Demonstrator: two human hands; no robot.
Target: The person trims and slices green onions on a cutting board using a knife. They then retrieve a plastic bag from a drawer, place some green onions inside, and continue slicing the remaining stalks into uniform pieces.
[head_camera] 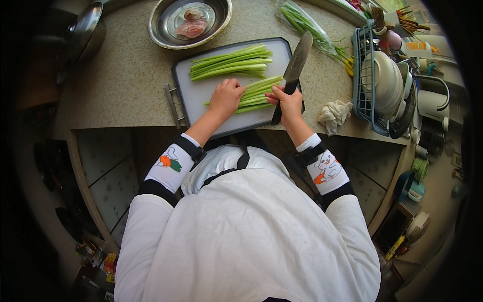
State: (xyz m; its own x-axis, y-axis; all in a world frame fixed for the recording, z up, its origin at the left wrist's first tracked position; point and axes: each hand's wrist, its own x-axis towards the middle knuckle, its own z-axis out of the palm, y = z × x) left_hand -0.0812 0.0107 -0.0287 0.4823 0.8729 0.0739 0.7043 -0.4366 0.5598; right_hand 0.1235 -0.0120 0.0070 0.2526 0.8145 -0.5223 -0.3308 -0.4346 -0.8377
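A white cutting board with a dark rim and a metal handle lies on the counter before me. Two bundles of cut celery stalks rest on it, the far bundle and the near bundle. My left hand lies over the left part of the near bundle, fingers curled onto the stalks; its fingertips are partly hidden. In my right hand is the black handle of a kitchen knife, its broad blade pointing up and away. The right fingertips reach the right ends of the near stalks.
Behind the board stands a steel basin with raw meat. Bagged green stalks lie at the back right. A crumpled cloth sits beside a blue dish rack holding plates. A wok is at far left.
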